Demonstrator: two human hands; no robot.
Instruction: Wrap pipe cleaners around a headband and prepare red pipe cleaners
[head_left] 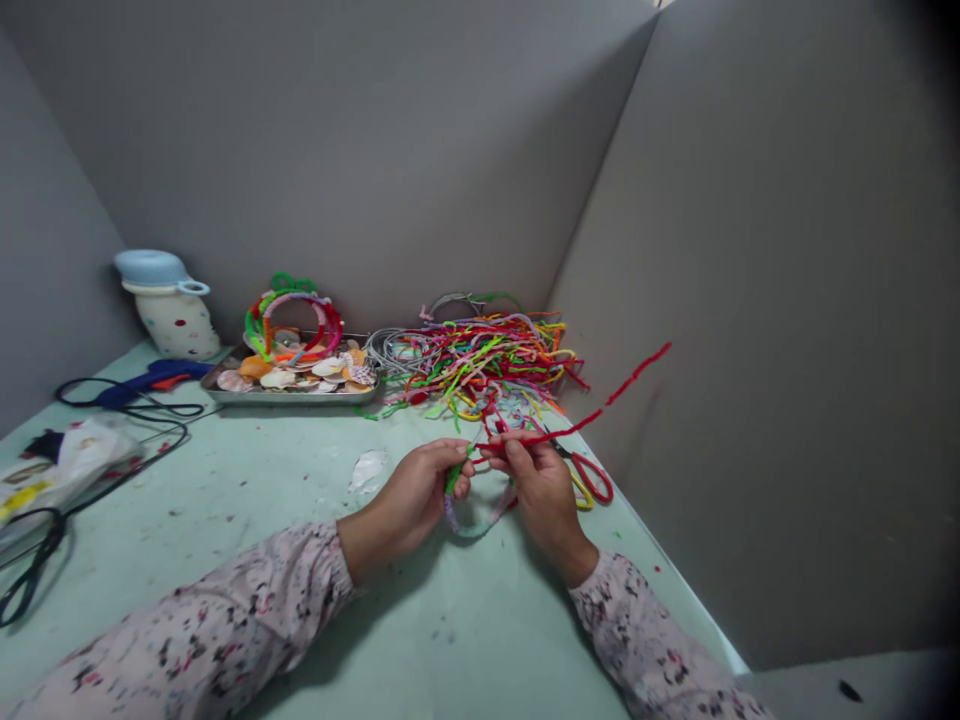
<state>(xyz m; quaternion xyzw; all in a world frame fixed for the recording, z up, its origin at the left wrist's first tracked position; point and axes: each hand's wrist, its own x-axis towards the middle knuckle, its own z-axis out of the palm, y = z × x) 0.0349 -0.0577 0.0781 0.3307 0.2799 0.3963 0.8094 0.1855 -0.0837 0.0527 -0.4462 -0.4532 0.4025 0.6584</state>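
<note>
My left hand (426,487) is closed, pinching the green part of a ring wrapped in pipe cleaners (471,530). Purple and pale green stretches show along the ring's lower side. Between the fingers of my right hand (546,490) is a red pipe cleaner (577,425); its long free end points up and to the right. Its other end reaches the ring near my left fingertips. Part of the ring is hidden behind my right fingers. Just right of that hand lie scissors (596,480) with red and yellow handles.
A metal tray (300,398) of seashells (322,370) stands at the back, with colourful wrapped rings (330,330) on it. Beside it is a heap of pipe cleaners (495,350). On the left are a lidded cup (176,315), a blue tool (146,380), a black cord (112,478) and a plastic bag (97,450).
</note>
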